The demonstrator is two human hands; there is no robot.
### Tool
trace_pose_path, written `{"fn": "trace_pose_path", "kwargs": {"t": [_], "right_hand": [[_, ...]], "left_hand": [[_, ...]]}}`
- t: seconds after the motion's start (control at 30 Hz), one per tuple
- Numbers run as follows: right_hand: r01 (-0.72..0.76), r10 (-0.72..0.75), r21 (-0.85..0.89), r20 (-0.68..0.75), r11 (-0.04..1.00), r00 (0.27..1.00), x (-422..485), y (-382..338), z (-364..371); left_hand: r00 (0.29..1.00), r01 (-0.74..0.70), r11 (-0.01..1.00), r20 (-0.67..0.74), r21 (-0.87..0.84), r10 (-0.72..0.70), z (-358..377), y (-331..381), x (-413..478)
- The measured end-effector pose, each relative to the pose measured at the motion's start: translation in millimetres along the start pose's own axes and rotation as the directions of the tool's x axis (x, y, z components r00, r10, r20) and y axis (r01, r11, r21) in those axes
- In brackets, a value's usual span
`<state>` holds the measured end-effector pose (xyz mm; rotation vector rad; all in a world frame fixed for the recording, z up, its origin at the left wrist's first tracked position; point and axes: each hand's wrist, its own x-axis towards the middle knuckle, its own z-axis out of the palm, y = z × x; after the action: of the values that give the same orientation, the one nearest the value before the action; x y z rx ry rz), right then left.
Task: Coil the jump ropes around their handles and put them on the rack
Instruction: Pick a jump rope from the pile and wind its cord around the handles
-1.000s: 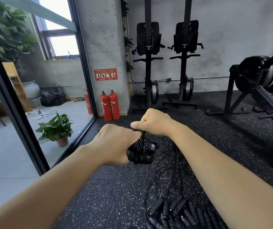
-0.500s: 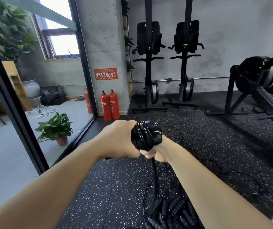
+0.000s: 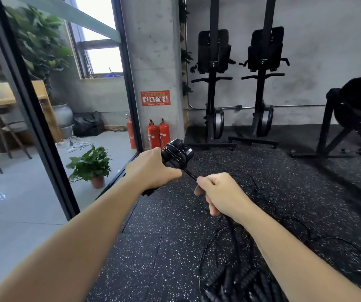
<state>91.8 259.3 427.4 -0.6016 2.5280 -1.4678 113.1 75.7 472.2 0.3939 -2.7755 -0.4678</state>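
Observation:
My left hand grips a pair of black jump rope handles held together, with several turns of black rope wound around them. A taut stretch of that rope runs down and right into my right hand, which pinches it in a fist below and to the right of the handles. Below my right hand the loose rope trails to the speckled rubber floor. More black ropes and ribbed handles lie in a pile at the bottom of the view. No rack shows.
A glass wall with a dark frame runs along the left, a potted plant behind it. Two red fire extinguishers stand by the concrete pillar. Two upright black machines line the back wall; another black machine stands at right.
My right hand has swung from above the handles, under them, and out to the lower right, drawing the rope taut. My left hand has lifted the handles slightly.

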Motion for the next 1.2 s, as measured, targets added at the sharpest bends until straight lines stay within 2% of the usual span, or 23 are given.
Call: {"fn": "trace_pose_path", "kwargs": {"t": [0.1,0.2,0.37,0.5,0.57,0.67,0.77,0.83,1.03,1.2], "right_hand": [[0.062,-0.068,-0.21,-0.023,0.976,0.997,-9,-13,-2],[0.137,-0.176,-0.435,-0.05,0.89,0.983,-18,-27,-3],[0.227,-0.336,-0.584,-0.085,0.779,0.938,-26,-48,-2],[0.269,-0.441,-0.645,-0.118,0.716,0.89,-23,-64,-12],[0.299,-0.498,-0.688,-0.103,0.661,0.861,-18,-71,-19],[0.33,-0.568,-0.766,-0.055,0.552,0.821,-4,-76,-32],[0.328,-0.577,-0.813,-0.013,0.482,0.816,8,-73,-49],[0.337,-0.546,-0.792,0.006,0.509,0.838,14,-68,-58],[0.362,-0.41,-0.554,0.041,0.749,0.911,17,-58,-61],[0.281,-0.26,-0.166,0.139,0.945,0.956,16,-43,-63]], "left_hand": [[0.998,0.062,0.992,-0.034,0.106,-0.059,4,-6,2],[0.994,0.097,0.983,-0.069,0.153,-0.088,8,-8,2],[0.996,0.059,0.991,-0.068,0.117,-0.051,11,-2,1],[0.998,-0.041,0.974,-0.034,0.222,0.05,9,15,-8],[0.989,-0.142,0.942,0.018,0.305,0.143,9,26,-17],[0.941,-0.335,0.859,0.087,0.386,0.328,11,38,-30],[0.88,-0.467,0.787,0.122,0.403,0.459,10,43,-37],[0.834,-0.542,0.734,0.154,0.41,0.53,8,45,-40],[0.732,-0.677,0.656,0.205,0.334,0.65,1,45,-43],[0.691,-0.721,0.65,0.182,0.24,0.699,-4,42,-46]]}}
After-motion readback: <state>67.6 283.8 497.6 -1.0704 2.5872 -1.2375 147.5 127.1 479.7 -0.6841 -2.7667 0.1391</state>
